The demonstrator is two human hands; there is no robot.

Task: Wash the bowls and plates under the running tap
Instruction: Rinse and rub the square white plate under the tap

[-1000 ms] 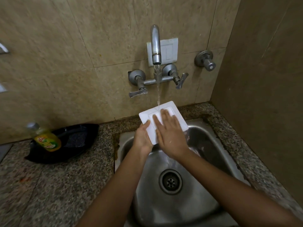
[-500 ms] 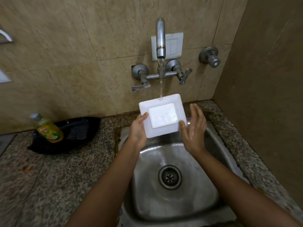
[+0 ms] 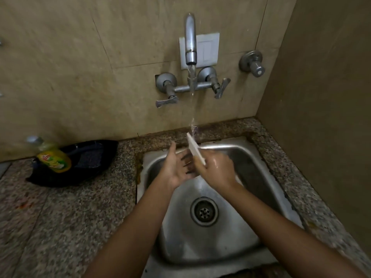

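The white plate [image 3: 195, 149] stands on edge over the back of the sink [image 3: 251, 157], so that only its thin rim shows, running from upper left to lower right. Its top corner sits right under the stream of water [image 3: 192, 109] falling from the tap [image 3: 190, 40], and the water splashes there.

The right hand [image 3: 217, 170] is closed around the plate's lower end, with the fingers wrapped over the edge and the back of the hand facing up and wet. The plate sticks up and away from this hand toward the wall.

The left hand [image 3: 177, 166] is spread wide, palm turned toward the plate, thumb pointing up. Its fingertips lie just beside the plate's left face; whether they touch it cannot be told, since that part is blurred. It has hold of nothing.

On the counter [image 3: 70, 207] to the left, a bottle of dish soap [image 3: 52, 157] leans in front of a black tray [image 3: 88, 157].
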